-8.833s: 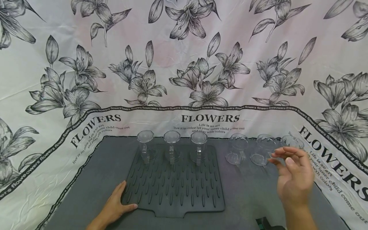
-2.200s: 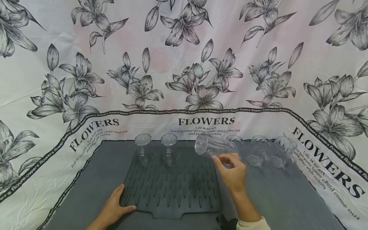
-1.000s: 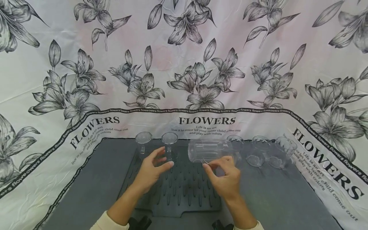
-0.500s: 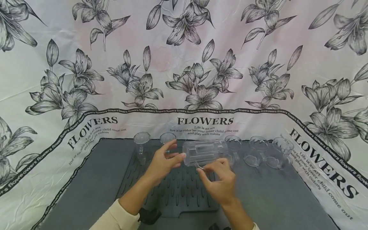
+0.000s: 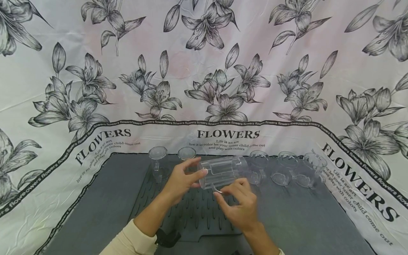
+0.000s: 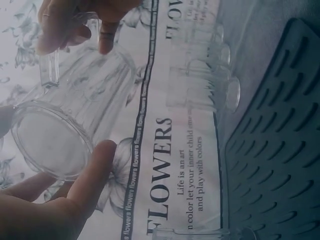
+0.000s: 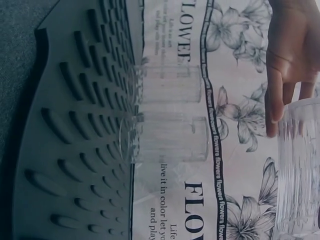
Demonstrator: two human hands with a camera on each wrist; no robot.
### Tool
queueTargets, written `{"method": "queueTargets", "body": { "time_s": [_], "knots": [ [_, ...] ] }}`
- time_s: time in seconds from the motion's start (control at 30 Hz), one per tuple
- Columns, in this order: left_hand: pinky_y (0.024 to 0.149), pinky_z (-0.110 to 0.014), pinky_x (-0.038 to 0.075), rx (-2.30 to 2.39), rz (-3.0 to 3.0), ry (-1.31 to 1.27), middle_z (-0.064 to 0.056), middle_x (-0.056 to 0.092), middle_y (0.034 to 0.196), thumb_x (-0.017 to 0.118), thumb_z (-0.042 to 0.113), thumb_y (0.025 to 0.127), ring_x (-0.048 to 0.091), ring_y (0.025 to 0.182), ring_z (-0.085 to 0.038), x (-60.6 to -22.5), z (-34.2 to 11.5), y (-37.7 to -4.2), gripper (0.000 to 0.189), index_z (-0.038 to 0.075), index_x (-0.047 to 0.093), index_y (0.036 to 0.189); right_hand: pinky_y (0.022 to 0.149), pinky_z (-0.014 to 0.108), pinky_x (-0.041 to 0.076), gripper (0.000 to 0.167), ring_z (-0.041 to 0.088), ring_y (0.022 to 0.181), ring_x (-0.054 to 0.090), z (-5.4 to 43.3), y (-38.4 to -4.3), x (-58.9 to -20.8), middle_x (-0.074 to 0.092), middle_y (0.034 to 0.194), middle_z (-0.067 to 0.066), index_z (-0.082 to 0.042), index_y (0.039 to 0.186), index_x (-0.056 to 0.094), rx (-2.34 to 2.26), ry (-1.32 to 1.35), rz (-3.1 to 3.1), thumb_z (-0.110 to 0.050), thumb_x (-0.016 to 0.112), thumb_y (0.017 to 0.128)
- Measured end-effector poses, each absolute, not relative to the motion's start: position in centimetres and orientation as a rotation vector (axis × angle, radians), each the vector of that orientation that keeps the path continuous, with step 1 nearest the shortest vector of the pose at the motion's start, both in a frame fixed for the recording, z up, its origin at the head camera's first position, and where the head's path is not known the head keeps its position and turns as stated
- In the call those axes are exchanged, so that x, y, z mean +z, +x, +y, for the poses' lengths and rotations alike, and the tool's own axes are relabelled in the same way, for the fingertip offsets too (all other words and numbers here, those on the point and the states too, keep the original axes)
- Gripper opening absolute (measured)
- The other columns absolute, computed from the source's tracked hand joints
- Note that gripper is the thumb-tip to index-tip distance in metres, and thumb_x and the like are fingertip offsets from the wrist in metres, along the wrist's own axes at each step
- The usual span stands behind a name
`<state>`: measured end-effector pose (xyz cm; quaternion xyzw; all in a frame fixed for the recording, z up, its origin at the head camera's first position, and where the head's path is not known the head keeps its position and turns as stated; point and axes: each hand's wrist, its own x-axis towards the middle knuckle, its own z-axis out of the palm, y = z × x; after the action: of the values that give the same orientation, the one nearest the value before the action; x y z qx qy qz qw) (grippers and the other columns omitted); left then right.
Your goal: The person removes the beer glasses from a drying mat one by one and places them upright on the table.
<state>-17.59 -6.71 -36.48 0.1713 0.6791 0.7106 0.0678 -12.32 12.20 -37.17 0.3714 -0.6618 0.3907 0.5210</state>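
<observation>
A clear ribbed mug point(image 5: 224, 171) is held sideways in the air above the dark ridged mat point(image 5: 204, 226), its base end toward the left. My right hand point(image 5: 240, 205) pinches its handle between thumb and fingers. At the base end, my left hand point(image 5: 183, 182) grips the mug; in the left wrist view, thumb and fingers lie around the round base point(image 6: 50, 140). The right wrist view catches only part of the mug point(image 7: 302, 175), with the left hand point(image 7: 297, 55) at its end.
Two similar mugs, a far-left one point(image 5: 158, 164) and one partly behind my left hand point(image 5: 186, 153), stand at the mat's back edge. Three more mugs point(image 5: 288, 168) stand in a row at the back right of the grey table point(image 5: 306, 219). A flower-print cloth point(image 5: 223, 88) hangs behind.
The third mug has left the mat in my right hand and been turned sideways, then brought left. My left hand has risen from the mat's edge and taken hold of its base.
</observation>
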Motion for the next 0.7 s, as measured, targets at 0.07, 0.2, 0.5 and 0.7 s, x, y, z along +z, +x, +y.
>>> {"method": "queueTargets", "body": {
  "time_s": [0.07, 0.2, 0.5, 0.7],
  "knots": [
    [0.079, -0.043, 0.055, 2.142, 2.041, 0.512, -0.022, 0.040, 0.139, 0.072, 0.019, 0.089, 0.053, 0.117, -0.037, -36.5, -6.7, -17.6, 0.059, 0.002, 0.047, 0.140, 0.066, 0.033, 0.037, 0.027, 0.019, 0.060, 0.046, 12.2, -12.4, -37.2, 0.058, 0.062, 0.003, -0.002, 0.069, 0.063, 0.934, 0.902, -1.577, -0.017, 0.071, 0.089],
    [0.077, -0.042, 0.056, 2.161, 2.044, 0.466, -0.021, 0.042, 0.136, 0.073, 0.021, 0.088, 0.056, 0.112, -0.035, -36.7, -6.8, -17.6, 0.056, 0.001, 0.052, 0.135, 0.066, 0.034, 0.038, 0.028, 0.021, 0.063, 0.047, 12.2, -12.6, -37.4, 0.059, 0.066, 0.005, -0.001, 0.071, 0.064, 0.929, 0.924, -1.562, -0.020, 0.071, 0.090],
    [0.073, -0.043, 0.057, 2.283, 2.009, 0.358, -0.020, 0.046, 0.125, 0.076, 0.020, 0.085, 0.060, 0.102, -0.031, -37.4, -6.8, -17.7, 0.052, -0.002, 0.057, 0.129, 0.082, 0.025, 0.047, 0.028, 0.029, 0.091, 0.052, 13.9, -13.3, -40.2, 0.052, 0.096, 0.027, 0.019, 0.098, 0.055, 1.273, 0.644, -1.529, -0.005, 0.067, 0.090],
    [0.074, -0.044, 0.057, 2.345, 1.981, 0.342, -0.021, 0.045, 0.126, 0.074, 0.016, 0.086, 0.059, 0.102, -0.030, -37.8, -6.8, -17.6, 0.049, -0.003, 0.057, 0.128, 0.075, 0.035, 0.056, 0.024, 0.021, 0.091, 0.054, 13.7, -12.1, -41.2, 0.050, 0.102, 0.018, 0.012, 0.115, 0.046, 2.068, 0.207, -1.616, -0.004, 0.055, 0.099]
  ]
}}
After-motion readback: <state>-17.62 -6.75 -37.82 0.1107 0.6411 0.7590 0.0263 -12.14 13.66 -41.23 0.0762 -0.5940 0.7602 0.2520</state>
